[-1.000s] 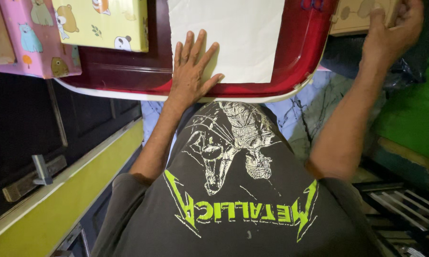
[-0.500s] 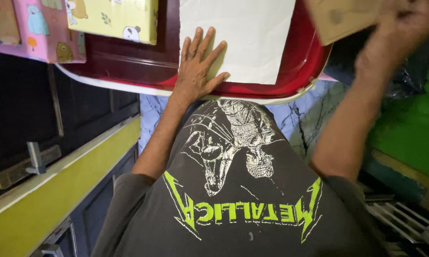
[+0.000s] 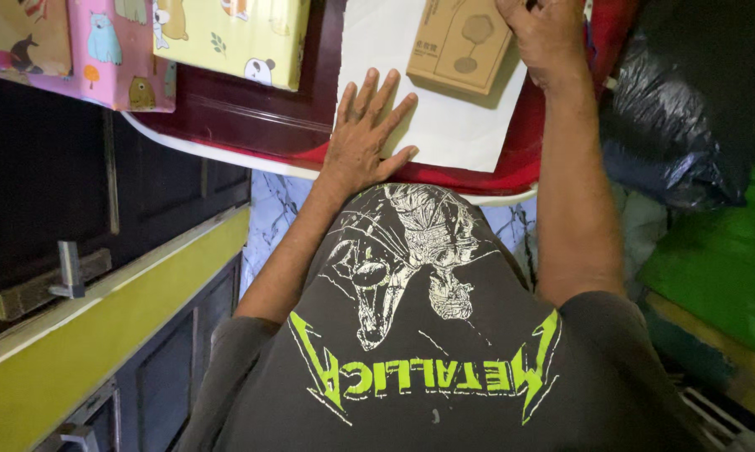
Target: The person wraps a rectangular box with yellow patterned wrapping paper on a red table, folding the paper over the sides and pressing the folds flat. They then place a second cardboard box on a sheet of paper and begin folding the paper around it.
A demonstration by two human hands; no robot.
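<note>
Head view: small tan cardboard box point(image 3: 461, 43) sits on white paper sheet point(image 3: 444, 100), w/ right hand point(image 3: 549, 38) at its far-right corner, fingers curled; whether it actually grips the box or just touches it can't be told, since the contact is partly out of frame. Left hand point(image 3: 365, 138) lies open, flat, fingers spread, pressing the sheet's near-left part onto the red tray-like surface point(image 3: 511, 159). Judgement: to do this step well, keep the left palm firm so the sheet doesn't slide, set the box square to the sheet's edges and roughly centred, leaving paper free on all sides. Box is plain tan, rectangular, w/ a faint line drawing on its top face. Beyond and left of the left hand: a yellow wrapped package point(image 3: 235, 38) w/ cartoon animal print, touching the dark red surface; further left, a pink wrapped package point(image 3: 114, 59) w/ similar animal print. Right of the right arm, well apart: a dark plastic bag point(image 3: 679, 109).
</note>
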